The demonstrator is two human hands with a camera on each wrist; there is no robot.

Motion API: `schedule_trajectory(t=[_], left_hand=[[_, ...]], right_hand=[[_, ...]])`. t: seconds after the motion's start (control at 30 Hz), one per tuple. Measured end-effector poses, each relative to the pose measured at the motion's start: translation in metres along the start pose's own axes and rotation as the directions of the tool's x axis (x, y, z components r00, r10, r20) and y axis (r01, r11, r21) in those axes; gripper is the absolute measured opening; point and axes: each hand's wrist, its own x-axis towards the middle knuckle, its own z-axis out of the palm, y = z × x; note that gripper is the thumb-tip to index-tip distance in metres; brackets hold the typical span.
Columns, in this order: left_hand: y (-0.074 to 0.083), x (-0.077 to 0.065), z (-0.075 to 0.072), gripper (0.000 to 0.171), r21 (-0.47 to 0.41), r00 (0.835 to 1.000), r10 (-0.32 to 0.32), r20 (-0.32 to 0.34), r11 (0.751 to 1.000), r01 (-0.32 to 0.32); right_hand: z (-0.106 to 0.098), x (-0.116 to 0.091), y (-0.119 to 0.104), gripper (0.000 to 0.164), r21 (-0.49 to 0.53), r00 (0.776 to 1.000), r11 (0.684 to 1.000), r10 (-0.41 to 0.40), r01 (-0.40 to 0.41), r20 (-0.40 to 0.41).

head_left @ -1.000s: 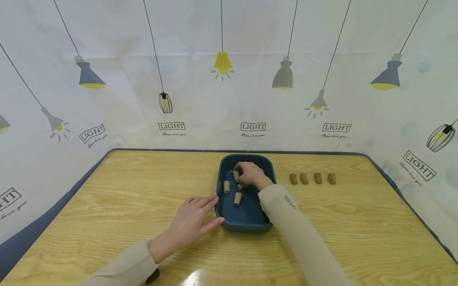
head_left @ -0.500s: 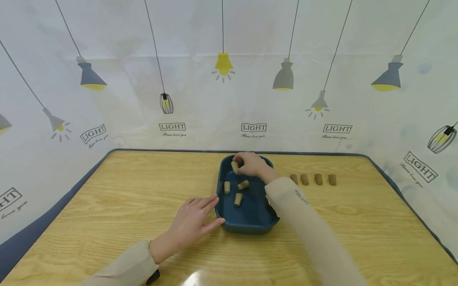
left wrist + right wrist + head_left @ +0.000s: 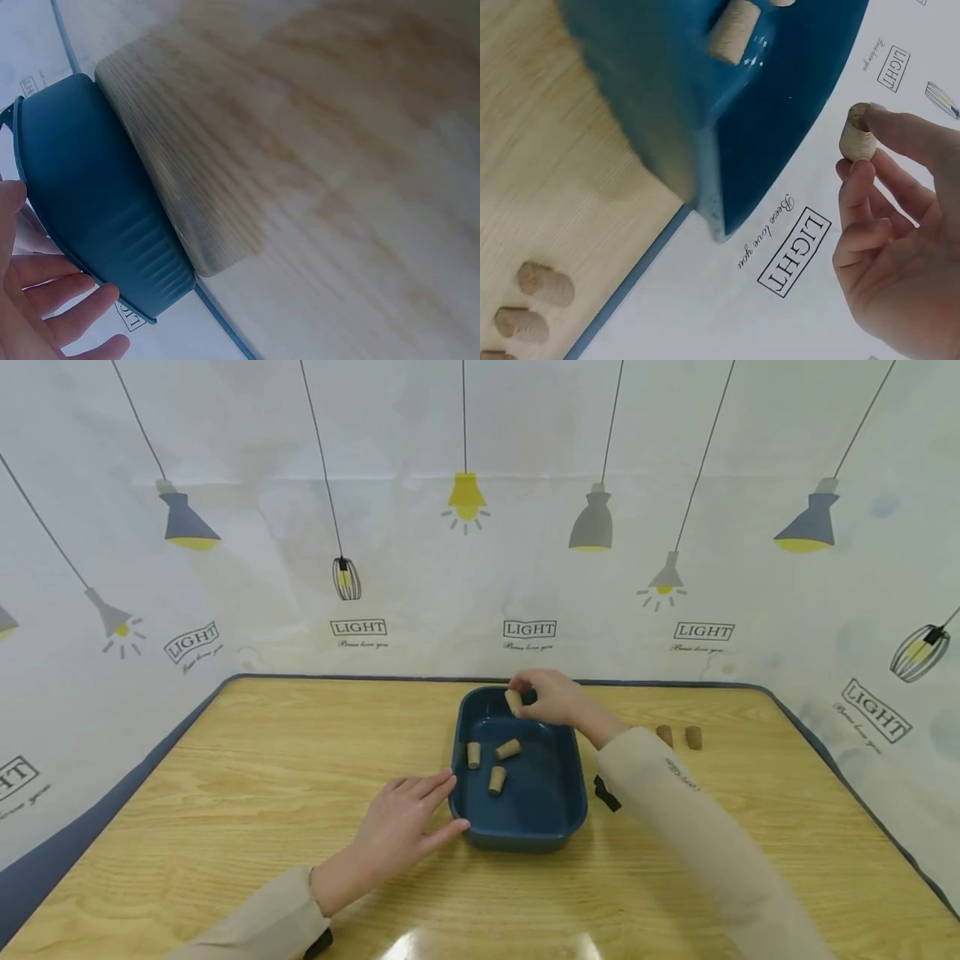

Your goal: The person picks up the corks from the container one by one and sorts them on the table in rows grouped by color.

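Note:
A deep blue rectangular tray (image 3: 525, 842) sits on the wooden table. Three corks lie in it: one near the left wall (image 3: 474, 755), a tilted cork (image 3: 508, 748) and a cork toward the front (image 3: 497, 780). My right hand (image 3: 557, 697) pinches another cork (image 3: 857, 133) between thumb and fingertips, over the far right part of the tray. The left hand (image 3: 405, 814) has its fingers extended, and their tips touch the tray's left rim. In the left wrist view, the fingers of that hand (image 3: 45, 304) lie along the rim.
To the right of the tray stand several corks, among them a cork at the row's right end (image 3: 693, 737); my right sleeve (image 3: 675, 802) hides part of the row. A wall sheet printed with lamps (image 3: 420, 543) rises behind the table's dark edge.
My right hand has lifted a cork from inside the tray, moving it up and to the right over the far rim. The left hand has stayed in place.

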Motion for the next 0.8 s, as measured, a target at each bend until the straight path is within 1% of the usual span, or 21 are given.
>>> schedule_trajectory(t=[0.17,0.3,0.5,0.7,0.8], left_hand=[[0.000,-0.001,0.001,0.060,-0.006,1.000,-0.002,-0.005,1.000,0.002],[0.001,-0.002,0.000,0.060,-0.008,1.000,-0.004,0.005,1.000,0.004],[0.002,-0.003,-0.001,0.060,-0.008,1.000,-0.009,0.019,1.000,0.009],[0.003,-0.003,-0.001,0.060,-0.012,1.000,-0.014,0.021,1.000,0.014],[0.002,-0.002,-0.001,0.060,-0.017,1.000,-0.016,0.017,1.000,0.016]], right_hand=[[0.002,-0.015,0.006,0.039,-0.020,0.998,0.998,-0.055,0.055,-0.029],[0.003,-0.029,0.010,0.039,-0.022,0.995,0.996,-0.091,0.090,-0.047],[0.003,-0.048,0.019,0.039,-0.015,0.993,0.996,-0.089,0.088,-0.074],[0.000,-0.066,0.025,0.040,0.008,0.985,0.991,-0.128,0.130,-0.116],[-0.001,-0.073,0.030,0.041,0.017,0.981,0.990,-0.135,0.138,-0.141]])
